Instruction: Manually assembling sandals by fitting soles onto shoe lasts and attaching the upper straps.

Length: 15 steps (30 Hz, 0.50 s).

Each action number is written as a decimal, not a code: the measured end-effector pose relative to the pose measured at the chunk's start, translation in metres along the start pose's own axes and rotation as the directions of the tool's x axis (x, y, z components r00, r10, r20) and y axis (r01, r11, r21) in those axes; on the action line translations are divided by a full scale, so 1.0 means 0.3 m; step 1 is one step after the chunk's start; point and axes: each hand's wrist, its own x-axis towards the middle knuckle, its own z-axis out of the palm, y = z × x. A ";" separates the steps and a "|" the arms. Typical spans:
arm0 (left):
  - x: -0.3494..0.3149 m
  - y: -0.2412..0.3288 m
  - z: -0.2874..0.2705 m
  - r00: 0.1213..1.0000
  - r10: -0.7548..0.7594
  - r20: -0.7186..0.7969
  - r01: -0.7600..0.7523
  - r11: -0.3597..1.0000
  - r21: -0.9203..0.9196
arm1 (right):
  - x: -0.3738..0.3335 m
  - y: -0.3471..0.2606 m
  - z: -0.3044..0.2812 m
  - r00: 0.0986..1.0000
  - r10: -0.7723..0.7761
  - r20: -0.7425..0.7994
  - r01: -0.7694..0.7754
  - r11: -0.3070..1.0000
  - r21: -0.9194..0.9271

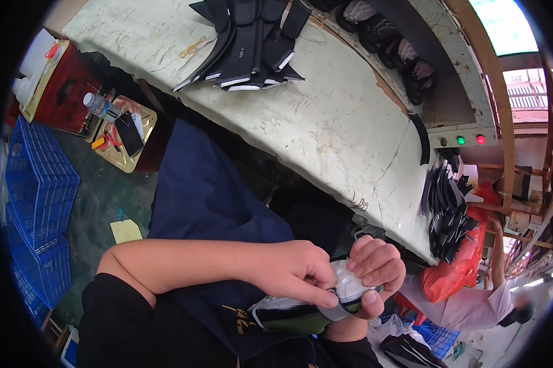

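A shoe [312, 324] in green, black and white lies across my lap, at the bottom of the head view. My left hand [304, 273] grips it from the left, with thumb and bent fingers pinched at its edge. My right hand [374, 273] curls round the white end [345, 279] of the shoe on the right, fingers folded and thumb pressed against it. A grey strip [336, 313] shows on the shoe under my left thumb. My fingers hide part of the shoe.
A worn white table [325, 132] holds stacked black cut pieces [246, 52]. More black pieces [448, 208] lie at its right end. Dark shoes [393, 46] sit in a machine beyond. Blue crates [40, 196] and a tray stool [126, 161] stand left. Another person [469, 306] is at right.
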 end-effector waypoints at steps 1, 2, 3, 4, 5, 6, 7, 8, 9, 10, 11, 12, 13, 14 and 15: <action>0.000 0.009 0.002 0.982 -0.184 0.051 0.188 0.979 -0.080 | 0.003 -0.009 0.006 0.999 -0.028 0.021 0.027 1.000 0.009; 0.015 0.036 -0.004 0.981 -0.184 0.061 0.189 0.978 -0.090 | -0.001 -0.028 0.008 0.998 -0.056 0.033 0.055 0.998 0.009; 0.036 0.075 -0.025 0.940 -0.330 0.091 0.331 0.944 0.008 | -0.009 -0.045 0.009 0.996 -0.083 0.044 0.083 0.997 0.007; 0.064 0.116 -0.052 0.876 -0.470 0.107 0.458 0.881 0.119 | -0.014 -0.056 0.009 0.996 -0.084 0.036 0.084 0.996 -0.004; 0.082 0.133 -0.062 0.794 -0.598 0.109 0.565 0.792 0.233 | -0.020 -0.068 0.009 0.997 -0.071 0.029 0.072 0.997 -0.031; 0.087 0.110 -0.046 0.792 -0.597 0.129 0.559 0.794 0.238 | -0.028 -0.080 0.008 0.998 -0.060 0.019 0.061 0.996 -0.060; 0.086 0.068 -0.029 0.830 -0.551 0.089 0.518 0.820 0.244 | -0.021 -0.083 0.007 0.998 -0.059 0.012 0.060 0.995 -0.079; 0.080 0.021 -0.009 0.864 -0.501 0.049 0.474 0.842 0.256 | -0.013 -0.086 0.007 0.997 -0.078 0.000 0.078 0.993 -0.083; 0.077 -0.019 0.006 0.895 -0.445 0.023 0.422 0.864 0.276 | -0.009 -0.093 0.006 0.994 -0.090 0.055 0.095 0.990 -0.101; 0.075 -0.054 0.025 0.895 -0.443 0.053 0.408 0.861 0.304 | -0.005 -0.103 0.002 0.989 -0.101 0.105 0.114 0.986 -0.123; 0.071 -0.092 0.053 0.929 -0.357 0.094 0.346 0.931 0.116 | -0.001 -0.120 -0.006 0.982 -0.116 0.147 0.138 0.979 -0.151; 0.058 -0.119 0.084 0.955 -0.273 0.115 0.283 0.955 -0.086 | 0.014 -0.141 -0.010 0.982 -0.145 0.121 0.164 0.971 -0.172; 0.046 -0.129 0.103 0.974 -0.193 0.122 0.220 0.932 -0.286 | 0.047 -0.168 -0.012 0.965 -0.104 0.239 0.159 0.961 -0.225; 0.020 -0.135 0.099 0.968 -0.203 0.146 0.236 0.936 -0.262 | 0.077 -0.170 -0.018 0.933 -0.051 0.355 0.152 0.953 -0.263; 0.004 -0.129 0.093 0.966 -0.256 0.029 0.236 0.832 -0.502 | 0.112 -0.195 -0.013 0.946 0.055 0.318 0.115 0.862 -0.493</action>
